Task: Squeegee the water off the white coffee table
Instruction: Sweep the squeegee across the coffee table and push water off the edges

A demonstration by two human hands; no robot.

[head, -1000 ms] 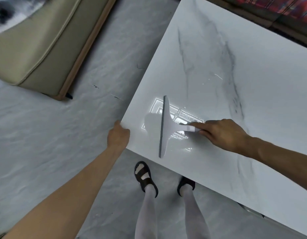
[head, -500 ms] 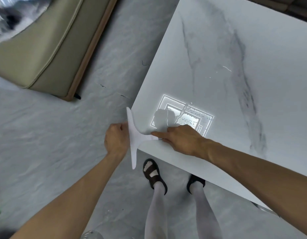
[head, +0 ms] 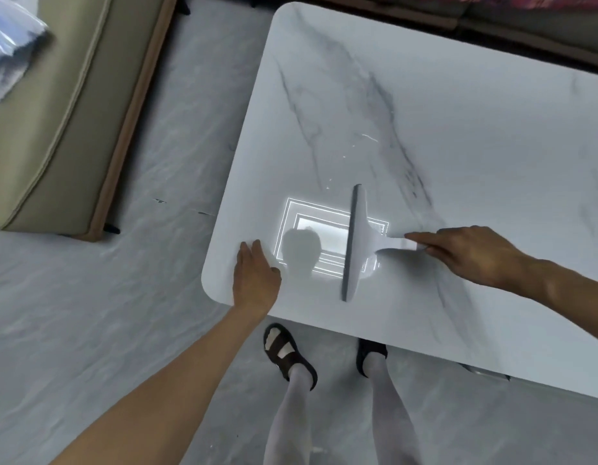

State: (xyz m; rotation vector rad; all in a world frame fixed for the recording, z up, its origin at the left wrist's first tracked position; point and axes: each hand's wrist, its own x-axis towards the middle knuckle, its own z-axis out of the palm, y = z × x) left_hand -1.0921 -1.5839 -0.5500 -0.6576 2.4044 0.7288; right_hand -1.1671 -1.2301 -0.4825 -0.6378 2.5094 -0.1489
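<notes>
head view: nearest, the left hand (head: 255, 280) lies flat, fingers extended, on the rounded corner of the white grey-veined marble coffee table (head: 475, 135), while the right hand (head: 472, 255) grips the handle of the white t-shaped squeegee (head: 356, 243), its blade on the tabletop beyond.

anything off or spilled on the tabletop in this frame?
Nothing damaged or askew. A few small bright streaks, likely leftover water, sit on the white coffee table beyond the squeegee. The bright rectangle beside the left hand looks like a ceiling light's reflection, not a spill.
</notes>
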